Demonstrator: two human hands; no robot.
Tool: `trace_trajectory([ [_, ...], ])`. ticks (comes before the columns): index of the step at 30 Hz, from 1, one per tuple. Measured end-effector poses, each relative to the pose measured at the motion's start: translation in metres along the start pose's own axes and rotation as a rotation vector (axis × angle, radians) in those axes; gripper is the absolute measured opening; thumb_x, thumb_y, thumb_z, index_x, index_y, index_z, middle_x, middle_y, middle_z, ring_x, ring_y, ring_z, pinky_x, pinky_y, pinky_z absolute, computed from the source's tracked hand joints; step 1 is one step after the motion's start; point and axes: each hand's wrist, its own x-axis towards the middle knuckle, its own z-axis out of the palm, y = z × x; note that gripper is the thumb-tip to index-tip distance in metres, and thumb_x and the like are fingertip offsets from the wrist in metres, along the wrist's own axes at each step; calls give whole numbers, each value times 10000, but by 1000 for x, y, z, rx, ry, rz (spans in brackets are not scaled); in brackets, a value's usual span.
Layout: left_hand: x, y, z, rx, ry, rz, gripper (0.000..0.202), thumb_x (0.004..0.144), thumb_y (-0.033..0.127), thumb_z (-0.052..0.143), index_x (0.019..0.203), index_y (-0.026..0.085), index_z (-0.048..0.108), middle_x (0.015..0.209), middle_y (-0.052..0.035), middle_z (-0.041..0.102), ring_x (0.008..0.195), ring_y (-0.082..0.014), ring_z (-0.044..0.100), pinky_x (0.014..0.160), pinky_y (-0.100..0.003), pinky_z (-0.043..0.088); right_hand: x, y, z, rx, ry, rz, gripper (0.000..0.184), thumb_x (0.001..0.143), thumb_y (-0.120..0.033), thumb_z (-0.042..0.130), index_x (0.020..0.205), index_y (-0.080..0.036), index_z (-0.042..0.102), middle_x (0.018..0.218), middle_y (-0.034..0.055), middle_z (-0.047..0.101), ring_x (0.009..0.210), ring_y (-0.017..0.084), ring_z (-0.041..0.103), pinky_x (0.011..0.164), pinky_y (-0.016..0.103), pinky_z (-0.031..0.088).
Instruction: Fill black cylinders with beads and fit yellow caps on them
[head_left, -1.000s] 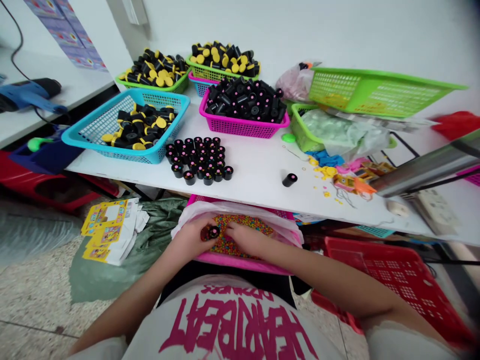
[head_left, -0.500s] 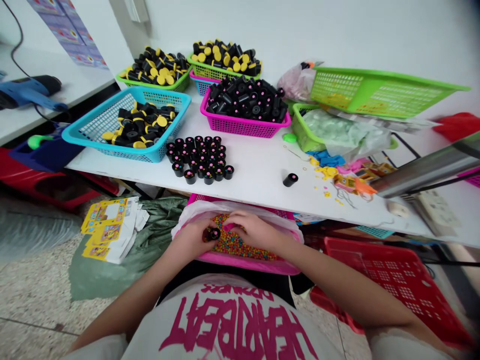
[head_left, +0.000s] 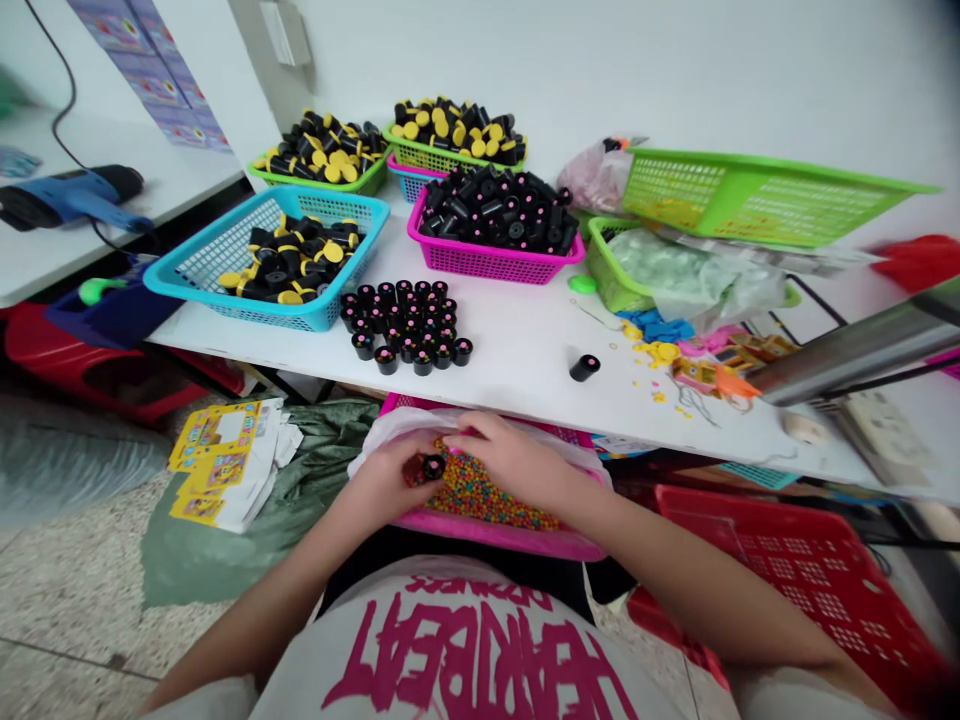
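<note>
A pink basket (head_left: pixel 510 538) lined with a white plastic bag (head_left: pixel 367 440) stands in front of my body, holding small multicoloured balls (head_left: pixel 487 495). At its left side my left hand (head_left: pixel 386 480) is closed around a small black cylindrical container (head_left: pixel 433 467) with a pink dot in its middle. Over the balls, my right hand (head_left: pixel 506 455) has its fingers curled round a small pink piece, mostly hidden by the fingers; its exact kind cannot be made out. Both hands are close together, the pink piece beside the black container.
Black containers (head_left: pixel 405 325) stand grouped on the white table (head_left: pixel 510 345); a lone one (head_left: pixel 584 367) lies to the right. Behind are a blue basket (head_left: pixel 247 308) and a magenta basket (head_left: pixel 487 262) of containers. A red crate (head_left: pixel 795 530) is at lower right, a heat gun (head_left: pixel 82 195) far left.
My right hand has moved slightly up and left, nearer the container, and less of the pink piece shows. My left hand keeps its hold. The whole view has shifted a little.
</note>
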Motion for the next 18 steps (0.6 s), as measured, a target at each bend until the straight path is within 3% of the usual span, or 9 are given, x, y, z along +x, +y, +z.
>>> trace_trajectory([
  [3,4,0,-34,-9,213,-71,318,798,359,681,1083,219,671,1008,-39,757,872,-193,720,851,-320,576,-11,18,1,-113,-81,50,408,858,27,446,1101,-207,676,1187,99,625,1016,220,616,920,353,483],
  [7,28,-11,-88,251,513,-271,534,778,420,707,1265,241,581,1066,-64,753,936,-231,725,929,-380,546,-26,35,26,-239,-206,96,356,749,84,499,853,-182,712,957,120,678,825,222,642,774,326,503],
  [10,54,-24,-108,282,493,-313,727,732,384,755,1376,230,454,1035,-82,762,903,-243,737,900,-392,551,-31,36,49,-233,-207,95,308,724,78,558,805,-180,706,915,123,682,757,214,645,703,311,498],
  [14,81,-34,-106,237,449,-302,777,713,359,781,1385,213,420,1023,-96,767,945,-251,737,906,-376,548,-27,33,69,-279,-258,41,267,802,16,543,901,-176,701,960,117,685,675,181,639,619,302,495],
  [18,81,-35,-105,217,390,-247,788,742,215,726,1439,211,359,1193,-136,716,975,-236,734,909,-356,551,-18,31,80,-286,-288,-8,252,876,-20,498,970,-157,687,979,109,684,697,173,642,599,286,500],
])
